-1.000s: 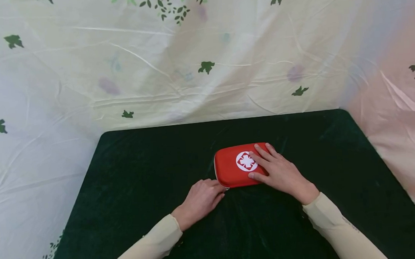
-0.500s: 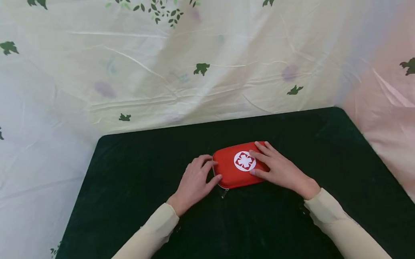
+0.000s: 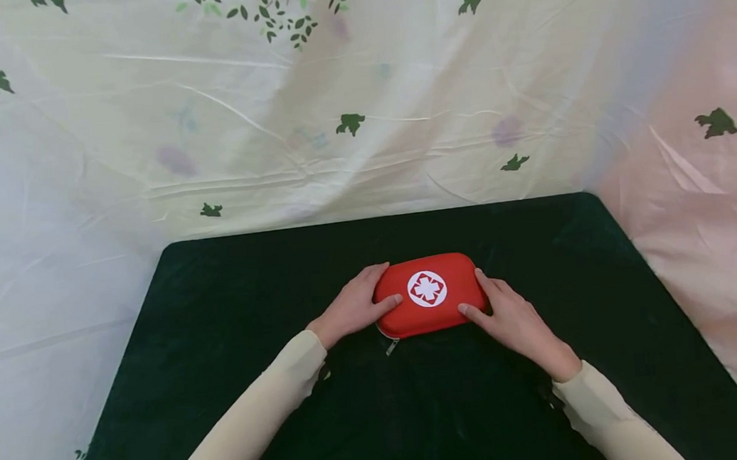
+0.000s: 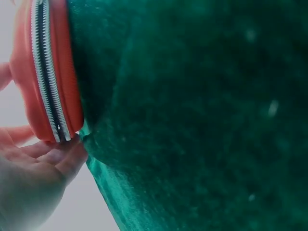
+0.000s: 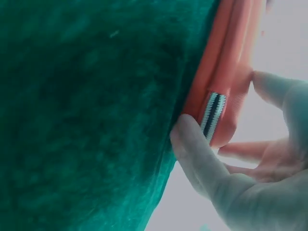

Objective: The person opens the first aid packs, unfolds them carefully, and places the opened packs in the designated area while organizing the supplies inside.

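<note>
A red first-aid case (image 3: pixel 435 320) with a white cross emblem lies flat on the dark green cloth, its zip pull (image 3: pixel 392 346) hanging out at the near left corner. My left hand (image 3: pixel 352 306) grips the left end, thumb on the lid and fingers along the side. At the other end my right hand (image 3: pixel 521 320) holds the case, thumb at the near edge of the lid, fingers around the right side. Two rows of silver zip teeth (image 4: pixel 45 72) with a dark strip between them show in the left wrist view. A shorter stretch of zip (image 5: pixel 211 115) appears in the right wrist view.
The green cloth (image 3: pixel 268 265) covers the whole table. Pale fabric (image 3: pixel 241 146) printed with green birds and leaves hangs behind and on both sides, right up to the table's edges.
My left hand has let go of the zip pull and moved up to grip the case's left end. My right hand has slid off the lid to the right end.
</note>
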`<state>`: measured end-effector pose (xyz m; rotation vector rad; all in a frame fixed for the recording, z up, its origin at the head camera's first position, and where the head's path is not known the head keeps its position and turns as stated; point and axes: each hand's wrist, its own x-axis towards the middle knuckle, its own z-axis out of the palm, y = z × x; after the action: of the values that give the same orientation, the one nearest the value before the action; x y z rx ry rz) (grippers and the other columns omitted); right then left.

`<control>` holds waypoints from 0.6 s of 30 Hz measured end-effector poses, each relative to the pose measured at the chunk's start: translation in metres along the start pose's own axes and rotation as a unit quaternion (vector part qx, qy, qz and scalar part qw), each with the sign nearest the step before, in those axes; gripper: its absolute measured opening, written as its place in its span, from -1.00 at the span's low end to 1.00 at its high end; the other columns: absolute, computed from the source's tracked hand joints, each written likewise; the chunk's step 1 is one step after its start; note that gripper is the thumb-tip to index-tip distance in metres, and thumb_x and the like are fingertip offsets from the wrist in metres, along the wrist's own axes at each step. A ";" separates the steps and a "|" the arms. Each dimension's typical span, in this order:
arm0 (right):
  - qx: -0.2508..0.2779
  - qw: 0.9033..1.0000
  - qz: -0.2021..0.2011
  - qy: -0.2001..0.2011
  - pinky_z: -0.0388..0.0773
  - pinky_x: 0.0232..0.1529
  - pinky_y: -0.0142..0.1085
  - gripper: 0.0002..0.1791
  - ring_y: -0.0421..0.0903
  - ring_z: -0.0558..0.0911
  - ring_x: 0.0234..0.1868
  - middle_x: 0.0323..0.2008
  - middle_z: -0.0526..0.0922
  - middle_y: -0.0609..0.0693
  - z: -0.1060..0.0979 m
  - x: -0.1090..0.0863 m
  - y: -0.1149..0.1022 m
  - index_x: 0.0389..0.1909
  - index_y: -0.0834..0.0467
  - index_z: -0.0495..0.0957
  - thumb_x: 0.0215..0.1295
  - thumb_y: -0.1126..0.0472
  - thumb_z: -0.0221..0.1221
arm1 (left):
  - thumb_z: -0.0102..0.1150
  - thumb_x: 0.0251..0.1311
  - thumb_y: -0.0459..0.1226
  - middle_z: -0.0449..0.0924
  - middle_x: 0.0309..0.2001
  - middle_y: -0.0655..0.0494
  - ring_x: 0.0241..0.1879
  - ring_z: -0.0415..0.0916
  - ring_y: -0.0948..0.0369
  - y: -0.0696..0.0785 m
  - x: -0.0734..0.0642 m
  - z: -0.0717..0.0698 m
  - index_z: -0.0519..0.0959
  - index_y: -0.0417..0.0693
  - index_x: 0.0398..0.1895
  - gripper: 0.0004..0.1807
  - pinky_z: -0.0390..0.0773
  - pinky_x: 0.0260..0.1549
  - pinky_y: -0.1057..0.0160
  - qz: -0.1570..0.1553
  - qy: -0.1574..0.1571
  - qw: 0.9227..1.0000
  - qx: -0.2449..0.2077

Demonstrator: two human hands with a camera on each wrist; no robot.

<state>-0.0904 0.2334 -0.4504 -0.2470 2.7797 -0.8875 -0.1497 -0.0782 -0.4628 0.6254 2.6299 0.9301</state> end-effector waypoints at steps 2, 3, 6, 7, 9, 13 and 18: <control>0.007 1.000 -0.006 0.006 0.51 0.17 0.25 0.01 0.26 0.46 0.24 0.42 0.31 0.37 -0.001 0.001 -0.002 0.63 0.27 0.02 0.44 -0.22 0.21 | 0.16 0.41 0.13 0.29 0.51 -0.04 0.33 0.39 0.02 0.000 -0.003 -0.001 0.19 -0.08 0.60 -0.15 0.48 0.30 -0.01 0.004 0.010 1.000 -0.005; 0.011 1.000 -0.009 0.010 0.51 0.18 0.24 -0.02 0.26 0.47 0.23 0.41 0.33 0.37 -0.001 0.002 -0.003 0.62 0.29 0.05 0.44 -0.19 0.22 | 0.16 0.41 0.11 0.31 0.49 -0.05 0.31 0.40 0.02 0.000 -0.005 -0.002 0.22 -0.09 0.59 -0.18 0.49 0.28 -0.01 0.004 0.014 1.000 -0.007; 0.016 0.999 -0.018 0.025 0.51 0.18 0.24 -0.13 0.26 0.50 0.21 0.38 0.39 0.37 -0.004 0.008 -0.005 0.56 0.34 0.17 0.46 -0.09 0.24 | 0.17 0.44 0.06 0.38 0.44 -0.07 0.25 0.45 0.02 0.001 -0.013 -0.003 0.29 -0.12 0.55 -0.25 0.54 0.23 0.01 -0.006 0.031 0.999 -0.018; 0.017 0.999 -0.022 0.030 0.51 0.18 0.24 -0.16 0.26 0.50 0.20 0.36 0.41 0.37 -0.004 0.011 -0.007 0.53 0.35 0.21 0.46 -0.07 0.24 | 0.18 0.44 0.04 0.41 0.42 -0.07 0.23 0.47 0.03 0.000 -0.017 -0.003 0.32 -0.13 0.53 -0.27 0.55 0.21 0.02 -0.012 0.038 0.999 -0.023; 0.021 0.999 -0.026 0.039 0.53 0.16 0.22 -0.21 0.25 0.52 0.17 0.34 0.44 0.36 -0.004 0.018 -0.011 0.49 0.38 0.28 0.46 -0.04 0.24 | 0.20 0.45 0.00 0.44 0.39 -0.08 0.19 0.49 0.04 -0.001 -0.027 -0.002 0.36 -0.15 0.51 -0.31 0.58 0.18 0.04 -0.024 0.051 0.998 -0.032; 0.039 0.998 -0.029 0.047 0.59 0.09 0.15 -0.29 0.20 0.54 0.08 0.27 0.52 0.34 -0.004 0.034 -0.017 0.44 0.38 0.35 0.47 0.01 0.25 | 0.24 0.44 -0.06 0.47 0.35 -0.08 0.11 0.52 0.07 -0.004 -0.046 0.001 0.39 -0.15 0.49 -0.34 0.62 0.08 0.09 -0.040 0.073 0.995 -0.051; 0.069 0.997 -0.029 0.031 0.59 0.10 0.12 -0.31 0.19 0.53 0.08 0.28 0.50 0.32 -0.002 0.053 -0.025 0.46 0.36 0.34 0.48 0.06 0.24 | 0.28 0.42 -0.10 0.45 0.31 -0.06 0.02 0.49 0.11 -0.006 -0.066 0.007 0.39 -0.16 0.49 -0.34 0.61 -0.04 0.14 -0.048 0.095 0.991 -0.084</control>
<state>-0.1398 0.2028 -0.4420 -0.2837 2.7657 -1.1138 -0.0918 -0.1105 -0.4640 0.3830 2.6790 1.2208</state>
